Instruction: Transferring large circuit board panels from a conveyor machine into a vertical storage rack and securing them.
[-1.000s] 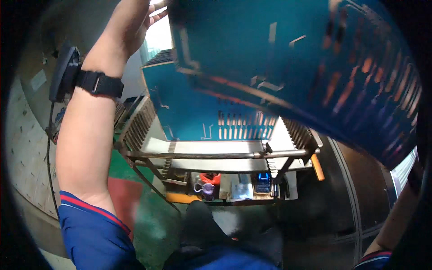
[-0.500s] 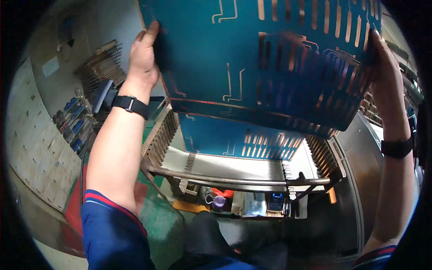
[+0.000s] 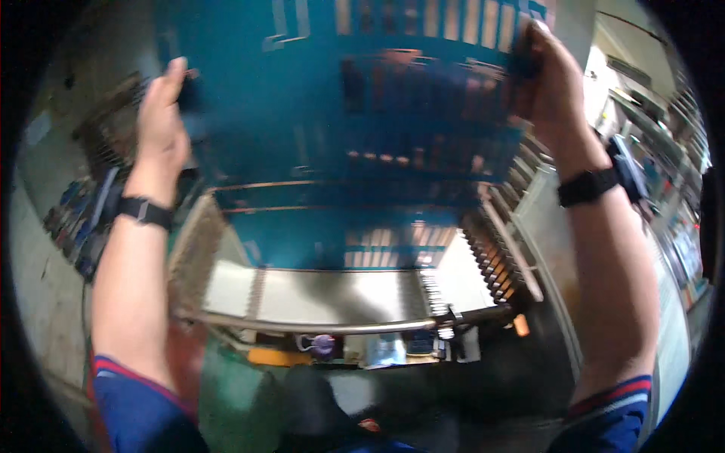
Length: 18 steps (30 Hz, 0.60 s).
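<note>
A large blue-green circuit board panel (image 3: pixel 253 124) with copper strips is held up by its two side edges, blurred by motion. At its left edge my left hand (image 3: pixel 161 121) grips it, thumb along the face. My right hand (image 3: pixel 557 87) clasps the right edge, with its fingertips hidden behind the panel. Below and behind its lower edge, a second panel (image 3: pixel 302 238) of the same kind stands in a slotted metal rack (image 3: pixel 495 264). Whether the held panel's lower edge touches the rack I cannot tell.
A metal bar (image 3: pixel 362 328) runs across the rack's near side. Under it lie a purple cup-like thing (image 3: pixel 323 346), an orange piece (image 3: pixel 278 356) and small boxes. Grey cabinets (image 3: pixel 45 287) stand left; shelving with blurred items (image 3: pixel 642 106) is at the right.
The view has turned, so the rack and both hands appear further left. Both hands still hold the panel by its sides, and it looks more level.
</note>
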Each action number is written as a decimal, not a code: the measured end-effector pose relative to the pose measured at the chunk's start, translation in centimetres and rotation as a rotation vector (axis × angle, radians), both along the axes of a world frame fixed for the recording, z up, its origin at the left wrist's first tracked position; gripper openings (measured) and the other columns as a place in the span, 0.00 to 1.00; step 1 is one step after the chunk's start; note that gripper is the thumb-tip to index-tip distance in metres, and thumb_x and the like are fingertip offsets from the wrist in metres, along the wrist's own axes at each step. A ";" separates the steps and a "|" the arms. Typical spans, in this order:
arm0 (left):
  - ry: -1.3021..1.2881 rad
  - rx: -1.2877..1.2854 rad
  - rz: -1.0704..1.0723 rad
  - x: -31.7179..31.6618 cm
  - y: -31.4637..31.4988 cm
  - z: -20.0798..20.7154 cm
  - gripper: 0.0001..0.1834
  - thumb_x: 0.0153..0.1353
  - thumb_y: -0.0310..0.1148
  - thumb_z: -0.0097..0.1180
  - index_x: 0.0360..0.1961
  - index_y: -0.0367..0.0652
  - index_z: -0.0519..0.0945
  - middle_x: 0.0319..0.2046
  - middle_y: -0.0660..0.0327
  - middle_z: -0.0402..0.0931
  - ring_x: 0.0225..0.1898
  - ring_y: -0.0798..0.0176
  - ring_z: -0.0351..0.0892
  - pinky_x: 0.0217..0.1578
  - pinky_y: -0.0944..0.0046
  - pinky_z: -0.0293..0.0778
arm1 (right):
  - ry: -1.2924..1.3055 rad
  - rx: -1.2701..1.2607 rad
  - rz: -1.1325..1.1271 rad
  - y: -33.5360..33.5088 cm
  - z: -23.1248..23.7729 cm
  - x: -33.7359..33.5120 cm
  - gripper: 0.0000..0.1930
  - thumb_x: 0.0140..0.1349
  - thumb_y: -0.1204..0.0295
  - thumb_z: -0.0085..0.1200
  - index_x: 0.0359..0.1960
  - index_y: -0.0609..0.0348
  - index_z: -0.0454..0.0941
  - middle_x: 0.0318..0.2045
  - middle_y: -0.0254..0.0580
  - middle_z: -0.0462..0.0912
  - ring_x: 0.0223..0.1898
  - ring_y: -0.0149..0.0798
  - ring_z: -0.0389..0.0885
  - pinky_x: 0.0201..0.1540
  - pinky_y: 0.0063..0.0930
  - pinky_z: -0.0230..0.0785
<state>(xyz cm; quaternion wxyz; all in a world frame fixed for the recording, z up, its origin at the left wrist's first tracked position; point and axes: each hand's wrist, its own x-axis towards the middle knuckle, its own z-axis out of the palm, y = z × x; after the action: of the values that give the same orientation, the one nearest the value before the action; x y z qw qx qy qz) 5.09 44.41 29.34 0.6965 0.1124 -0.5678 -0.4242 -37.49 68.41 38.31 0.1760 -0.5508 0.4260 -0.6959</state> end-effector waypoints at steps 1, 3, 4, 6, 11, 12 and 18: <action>0.017 0.011 0.011 0.3 0.3 -0.2 0.14 0.70 0.46 0.64 0.41 0.47 0.81 0.40 0.67 0.80 0.43 0.71 0.78 0.47 0.65 0.75 | -0.023 0.014 0.020 -0.7 -0.3 0.1 0.15 0.77 0.58 0.47 0.44 0.55 0.79 0.35 0.38 0.84 0.33 0.38 0.84 0.43 0.40 0.82; 0.014 0.043 0.030 1.3 1.2 -0.4 0.14 0.71 0.45 0.62 0.44 0.47 0.81 0.42 0.67 0.80 0.44 0.71 0.78 0.48 0.66 0.75 | -0.112 -0.152 0.116 -0.8 -1.0 5.0 0.14 0.72 0.56 0.51 0.42 0.54 0.76 0.32 0.37 0.79 0.31 0.39 0.81 0.34 0.43 0.83; 0.005 0.027 0.005 2.0 1.1 0.1 0.15 0.72 0.45 0.61 0.47 0.45 0.80 0.45 0.67 0.80 0.46 0.71 0.79 0.51 0.67 0.75 | -0.104 -0.174 0.052 -1.3 -0.8 3.2 0.12 0.72 0.57 0.50 0.41 0.51 0.76 0.31 0.37 0.78 0.30 0.37 0.80 0.30 0.40 0.80; 0.015 0.069 0.018 0.4 2.0 0.2 0.16 0.73 0.44 0.59 0.53 0.45 0.79 0.50 0.66 0.78 0.53 0.70 0.76 0.57 0.65 0.71 | -0.088 -0.194 0.030 -1.7 -1.5 1.8 0.13 0.72 0.57 0.53 0.40 0.53 0.77 0.30 0.33 0.77 0.28 0.33 0.78 0.30 0.30 0.74; 0.003 0.097 0.015 -0.5 2.3 -0.1 0.21 0.74 0.45 0.57 0.60 0.43 0.77 0.56 0.66 0.74 0.60 0.70 0.70 0.67 0.64 0.60 | -0.092 -0.199 0.010 -2.0 -3.5 0.0 0.14 0.77 0.59 0.47 0.43 0.55 0.78 0.37 0.38 0.84 0.38 0.35 0.84 0.46 0.32 0.78; -0.062 0.075 0.060 -0.9 2.5 -0.2 0.23 0.74 0.45 0.58 0.61 0.41 0.75 0.55 0.64 0.75 0.58 0.68 0.72 0.63 0.65 0.65 | -0.116 -0.153 -0.014 -1.9 -4.2 -0.7 0.14 0.77 0.59 0.47 0.43 0.55 0.78 0.37 0.38 0.84 0.39 0.35 0.83 0.46 0.32 0.78; -0.175 -0.060 0.180 -2.5 4.5 -0.2 0.22 0.74 0.44 0.57 0.61 0.43 0.73 0.54 0.65 0.74 0.56 0.70 0.72 0.59 0.67 0.68 | -0.251 -0.179 -0.012 -1.0 -7.0 0.2 0.14 0.75 0.57 0.49 0.42 0.53 0.78 0.38 0.36 0.83 0.44 0.35 0.82 0.50 0.34 0.75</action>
<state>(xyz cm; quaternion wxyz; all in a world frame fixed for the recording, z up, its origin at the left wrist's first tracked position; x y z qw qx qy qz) 2.59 48.96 29.13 0.6827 0.1784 -0.6264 -0.3312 -37.33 67.42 31.34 0.1738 -0.4704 0.3400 -0.7956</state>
